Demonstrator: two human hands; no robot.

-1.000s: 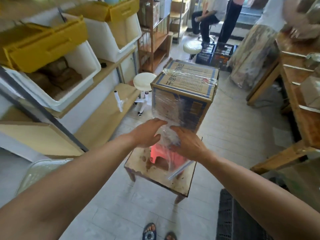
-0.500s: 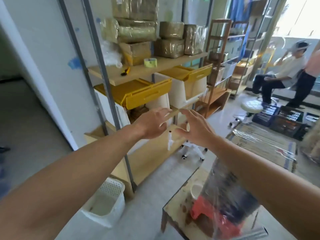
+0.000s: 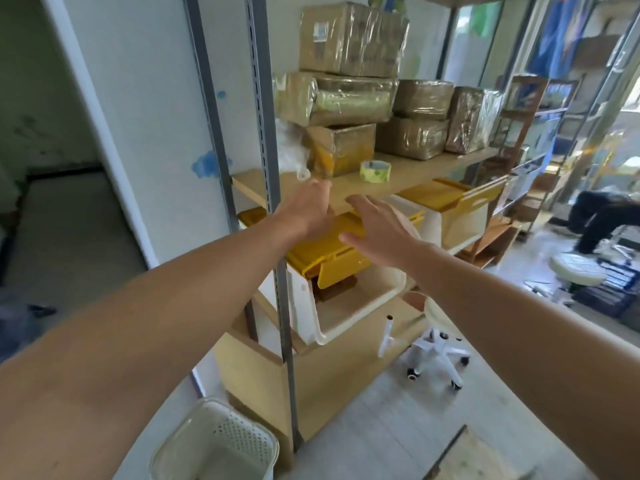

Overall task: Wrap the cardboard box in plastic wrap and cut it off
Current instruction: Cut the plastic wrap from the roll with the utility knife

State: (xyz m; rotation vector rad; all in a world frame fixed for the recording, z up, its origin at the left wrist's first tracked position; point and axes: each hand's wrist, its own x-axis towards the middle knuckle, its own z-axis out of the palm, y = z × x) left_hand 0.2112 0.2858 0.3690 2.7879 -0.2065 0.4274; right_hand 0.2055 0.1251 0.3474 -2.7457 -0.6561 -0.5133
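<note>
- Head view: left hand and right hand reach side by side toward the wooden shelf, fingers straight, holding nothing, not touching each other.
- Tape roll sits just beyond them, near film-wrapped boxes.
- Where the task's cardboard box stands, I cannot tell.

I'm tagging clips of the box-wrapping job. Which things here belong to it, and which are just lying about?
Job: left hand and right hand, both open, held out toward the shelf; the box is out of view.
Lying about: wrapped parcels, tape roll, yellow-lidded bins, white stool, basket.
</note>
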